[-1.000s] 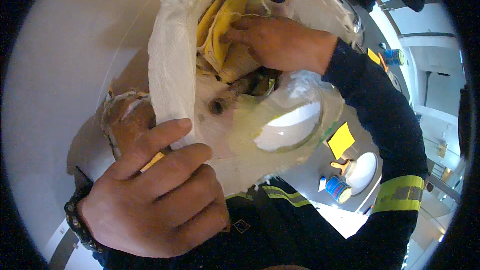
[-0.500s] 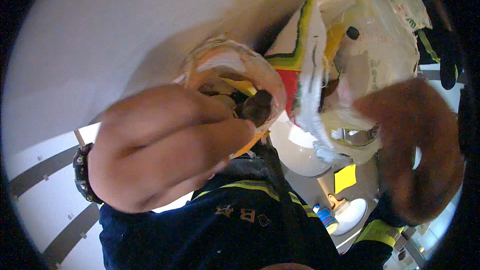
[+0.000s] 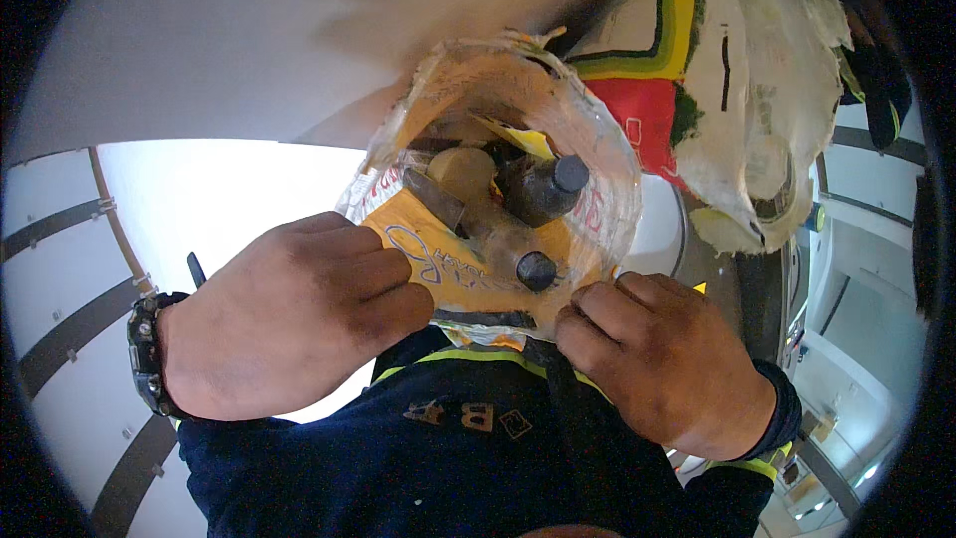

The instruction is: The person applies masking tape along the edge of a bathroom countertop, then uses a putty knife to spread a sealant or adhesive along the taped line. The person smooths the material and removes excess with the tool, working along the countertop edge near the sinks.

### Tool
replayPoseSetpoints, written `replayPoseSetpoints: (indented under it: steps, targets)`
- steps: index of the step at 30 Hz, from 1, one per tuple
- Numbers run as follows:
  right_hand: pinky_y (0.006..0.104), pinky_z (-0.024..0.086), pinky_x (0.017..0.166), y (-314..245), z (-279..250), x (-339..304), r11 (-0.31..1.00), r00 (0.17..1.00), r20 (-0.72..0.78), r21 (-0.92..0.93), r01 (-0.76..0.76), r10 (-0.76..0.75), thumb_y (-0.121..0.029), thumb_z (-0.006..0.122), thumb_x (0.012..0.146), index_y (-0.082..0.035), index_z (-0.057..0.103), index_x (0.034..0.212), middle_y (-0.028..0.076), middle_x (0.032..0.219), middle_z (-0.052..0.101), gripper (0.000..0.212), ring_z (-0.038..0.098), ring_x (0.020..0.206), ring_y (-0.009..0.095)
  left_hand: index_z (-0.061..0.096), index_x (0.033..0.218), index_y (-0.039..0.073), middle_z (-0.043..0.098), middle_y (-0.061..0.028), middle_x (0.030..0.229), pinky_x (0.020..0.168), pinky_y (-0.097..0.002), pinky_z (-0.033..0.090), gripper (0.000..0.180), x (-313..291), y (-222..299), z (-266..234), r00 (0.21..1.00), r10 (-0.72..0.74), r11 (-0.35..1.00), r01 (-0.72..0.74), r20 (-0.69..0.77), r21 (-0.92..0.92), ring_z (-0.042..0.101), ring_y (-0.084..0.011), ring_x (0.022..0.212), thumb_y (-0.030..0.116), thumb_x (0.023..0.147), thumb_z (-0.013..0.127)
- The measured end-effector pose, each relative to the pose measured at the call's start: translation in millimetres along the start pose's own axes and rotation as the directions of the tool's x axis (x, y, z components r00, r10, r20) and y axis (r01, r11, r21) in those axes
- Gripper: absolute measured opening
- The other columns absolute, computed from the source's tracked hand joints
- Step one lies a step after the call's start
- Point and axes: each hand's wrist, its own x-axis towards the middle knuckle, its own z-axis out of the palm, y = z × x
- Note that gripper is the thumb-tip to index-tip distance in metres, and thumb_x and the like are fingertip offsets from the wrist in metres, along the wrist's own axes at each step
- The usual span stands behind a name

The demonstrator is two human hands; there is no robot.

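An orange and white woven plastic sack (image 3: 622,184) stands open in front of me, its mouth facing up. My left hand (image 3: 309,309), wearing a black wristwatch, grips its near rim on the left side. On the right, my right hand (image 3: 662,359) has its fingers curled over the same rim. Inside lie a dark bottle with a black cap (image 3: 571,174), a clear bottle with a dark cap (image 3: 536,271), a flat dark piece (image 3: 434,201), a round brownish thing (image 3: 463,174) and a yellow scrap (image 3: 530,139).
A larger white sack (image 3: 742,90) with red, yellow and green print is close by at the far right. A pale wall (image 3: 199,50) rises behind on the left. White panels with grey bands (image 3: 70,214) line the left edge.
My left hand has drawn back from over the sack's mouth to its near left rim. The right hand has come from the white sack to the orange sack's near right rim.
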Motion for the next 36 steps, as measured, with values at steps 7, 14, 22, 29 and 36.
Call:
replayPoseSetpoints:
  steps: [7, 14, 22, 29, 36]
  targets:
    - [0.0349, 0.055, 0.077, -10.1, 2.8, -13.3, 1.0, 1.0, -0.005, -0.015, -0.005, 0.005, -0.02, 0.059, 0.085, -0.002, 0.063, 0.112, 0.01, 0.111, 0.063, 0.033, 0.062, 0.094, 0.025, 0.062, 0.093, 0.005, 0.062, -0.0114, 0.083, 0.075, -0.0431, 0.053, 0.02, 14.9, -7.9, -15.4, 0.995, 0.075, 0.995, -0.08, -0.072, -0.067, 0.065, -0.0327, 0.082, 0.019, 0.083, 0.073]
    - [0.0362, 0.057, 0.085, 71.4, -64.8, -60.6, 0.876, 0.764, -0.637, -0.309, -0.37, 0.098, -0.01, 0.059, 0.095, -0.007, 0.066, 0.122, 0.012, 0.108, 0.07, 0.027, 0.069, 0.101, 0.023, 0.072, 0.101, 0.002, 0.072, -0.015, 0.097, 0.082, -0.0435, 0.053, 0.034, 23.8, -5.4, -19.6, 0.975, -0.087, 0.995, 0.076, -0.204, -0.064, 0.068, -0.0357, 0.091, 0.024, 0.076, 0.08]
    - [0.0449, 0.055, 0.09, 202.3, -77.4, 0.1, 0.911, 0.901, -0.427, -0.398, -0.109, -0.079, -0.006, 0.06, 0.084, -0.002, 0.07, 0.113, 0.02, 0.109, 0.071, 0.031, 0.068, 0.102, 0.039, 0.074, 0.103, 0.003, 0.072, -0.0112, 0.087, 0.071, -0.0375, 0.055, 0.028, 74.9, 34.2, -39.1, 0.921, 0.18, 0.982, -0.187, -0.346, 0.014, 0.07, -0.0271, 0.08, 0.019, 0.08, 0.079]
    - [0.0497, 0.056, 0.084, 279.3, -38.6, 83.2, 0.945, 0.968, -0.216, -0.268, -0.187, 0.13, -0.013, 0.065, 0.08, 0.005, 0.068, 0.103, 0.027, 0.096, 0.07, 0.029, 0.069, 0.094, 0.043, 0.073, 0.11, 0.002, 0.072, -0.014, 0.092, 0.077, -0.0409, 0.054, 0.036, 86.9, 16.2, -39.8, 0.941, 0.055, 0.994, -0.084, -0.334, -0.072, 0.07, -0.0315, 0.084, 0.016, 0.078, 0.08]
    - [0.0517, 0.055, 0.088, 297.6, -30.3, 107.5, 0.975, 0.96, -0.237, -0.127, -0.181, 0.148, -0.015, 0.073, 0.076, 0.004, 0.064, 0.112, 0.027, 0.104, 0.069, 0.042, 0.067, 0.102, 0.043, 0.073, 0.111, 0.003, 0.072, -0.0154, 0.096, 0.078, -0.0404, 0.054, 0.035, 88.1, 6.3, -30.4, 0.941, 0.112, 0.989, -0.136, -0.32, -0.053, 0.07, -0.0319, 0.086, 0.014, 0.078, 0.08]
